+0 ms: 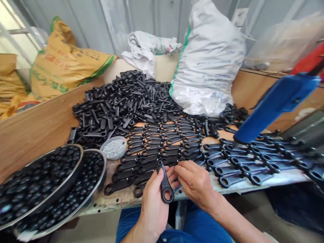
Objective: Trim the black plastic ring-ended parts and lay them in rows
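My left hand (155, 199) holds a black plastic arm (165, 184) with a ring at its lower end, near the table's front edge. My right hand (192, 180) sits just to its right, fingertips pinched together by the arm's upper end; whether they hold a small part is hidden. Rows of the same black arms (162, 145) lie flat on the table right behind both hands. A loose heap of them (121, 101) rises further back.
Two round metal pans of small black caps (37, 189) sit at the left. A small dish of shiny metal bits (114, 147) stands beside them. Sacks (207, 64) line the back wall. A blue lever (275, 104) slants over the right side.
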Demonstrator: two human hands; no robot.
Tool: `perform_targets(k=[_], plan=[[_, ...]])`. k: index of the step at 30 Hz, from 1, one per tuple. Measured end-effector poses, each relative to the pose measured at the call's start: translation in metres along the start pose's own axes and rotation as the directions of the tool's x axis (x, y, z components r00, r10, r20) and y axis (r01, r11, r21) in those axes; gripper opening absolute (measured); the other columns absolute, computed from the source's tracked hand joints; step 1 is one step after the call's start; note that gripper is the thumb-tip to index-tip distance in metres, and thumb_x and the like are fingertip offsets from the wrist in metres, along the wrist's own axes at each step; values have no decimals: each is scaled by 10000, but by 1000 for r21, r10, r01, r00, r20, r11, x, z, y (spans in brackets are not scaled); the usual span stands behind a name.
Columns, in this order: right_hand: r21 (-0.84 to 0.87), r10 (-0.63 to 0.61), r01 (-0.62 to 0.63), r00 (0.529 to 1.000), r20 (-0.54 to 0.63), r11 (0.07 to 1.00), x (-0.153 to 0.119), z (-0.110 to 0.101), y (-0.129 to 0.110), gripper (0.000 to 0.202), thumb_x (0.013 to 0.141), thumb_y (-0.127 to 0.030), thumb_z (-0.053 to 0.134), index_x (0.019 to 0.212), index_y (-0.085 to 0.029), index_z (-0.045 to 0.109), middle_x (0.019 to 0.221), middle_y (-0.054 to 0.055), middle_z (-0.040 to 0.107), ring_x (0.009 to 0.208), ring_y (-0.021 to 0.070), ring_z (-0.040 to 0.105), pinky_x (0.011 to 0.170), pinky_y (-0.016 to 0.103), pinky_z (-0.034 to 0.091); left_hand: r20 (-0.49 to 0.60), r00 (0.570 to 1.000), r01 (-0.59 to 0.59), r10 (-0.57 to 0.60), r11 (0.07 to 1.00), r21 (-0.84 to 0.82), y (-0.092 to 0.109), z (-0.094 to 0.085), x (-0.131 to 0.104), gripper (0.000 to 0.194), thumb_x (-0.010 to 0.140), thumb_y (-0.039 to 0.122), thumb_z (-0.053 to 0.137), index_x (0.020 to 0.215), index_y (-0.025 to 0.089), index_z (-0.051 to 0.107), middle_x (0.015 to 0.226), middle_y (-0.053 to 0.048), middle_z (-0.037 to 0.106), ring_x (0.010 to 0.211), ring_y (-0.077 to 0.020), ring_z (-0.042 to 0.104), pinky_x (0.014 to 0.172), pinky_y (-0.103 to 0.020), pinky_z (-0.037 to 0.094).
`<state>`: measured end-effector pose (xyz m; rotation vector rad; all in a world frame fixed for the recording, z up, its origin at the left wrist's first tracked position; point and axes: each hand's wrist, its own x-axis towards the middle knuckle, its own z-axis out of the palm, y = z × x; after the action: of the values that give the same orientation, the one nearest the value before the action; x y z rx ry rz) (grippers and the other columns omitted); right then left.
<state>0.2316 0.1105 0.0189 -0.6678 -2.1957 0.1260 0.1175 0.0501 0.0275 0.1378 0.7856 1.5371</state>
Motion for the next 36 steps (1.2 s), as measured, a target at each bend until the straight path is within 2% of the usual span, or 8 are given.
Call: perform_targets(k=[4,11,15,17,22,27,31,36], plan=[[-88,80,-81,997,-16,993,-23,-23,9,280,846,-73,336,733,-113,589,684,69,530,644,148,450,597,260,380,65,995,63,-70,993,97,-27,20,3,161,811,242,540,871,112,614,902,-94,642,954,-204,578,830,-325,471],[165,287,-272,955,-79,948,-65,-76,31,189,865,-114,414,815,-133,596,713,43,565,678,131,508,640,244,404,121,983,85,-141,920,382,-66,55,-6,209,789,275,575,937,130,596,993,-83,614,966,-195,560,765,-253,482],[479,522,-418,847,-101,772,-87,-109,38,128,843,-140,494,760,-163,589,729,9,577,683,107,527,634,202,418,168,944,157,-283,836,526,-89,69,-9,248,813,292,526,962,94,548,889,-116,624,800,-200,607,579,-237,495],[619,603,-407,786,-138,672,-96,-120,40,93,819,-157,540,747,-171,597,790,18,579,773,123,536,686,205,434,174,905,221,-387,780,586,-102,72,-9,258,834,311,478,962,90,515,796,-105,622,652,-180,610,449,-207,453],[718,640,-376,759,-125,586,-112,-129,43,76,797,-153,567,741,-177,612,864,39,563,877,151,525,749,233,443,173,813,331,-556,686,648,-132,76,-10,253,856,340,409,945,114,480,701,-50,597,426,-103,541,307,-137,342],[629,612,-414,781,-126,658,-122,-132,49,135,830,-167,504,717,-154,578,764,49,544,732,141,522,640,239,436,152,770,366,-619,624,690,-144,78,-5,230,847,341,410,941,134,448,662,-21,591,357,-77,509,280,-115,329],[550,590,-442,798,-119,709,-125,-135,56,165,841,-176,477,704,-147,565,714,46,538,675,134,492,614,247,411,144,757,326,-637,559,763,-150,78,4,246,837,354,418,920,126,462,700,-25,596,341,-60,493,275,-111,321],[603,673,-517,739,-45,608,-137,-135,67,109,821,-201,529,749,-144,586,777,46,557,733,139,512,653,239,419,103,767,330,-633,527,783,-155,83,7,252,843,344,398,917,118,482,653,-10,579,330,-54,475,267,-106,285]])
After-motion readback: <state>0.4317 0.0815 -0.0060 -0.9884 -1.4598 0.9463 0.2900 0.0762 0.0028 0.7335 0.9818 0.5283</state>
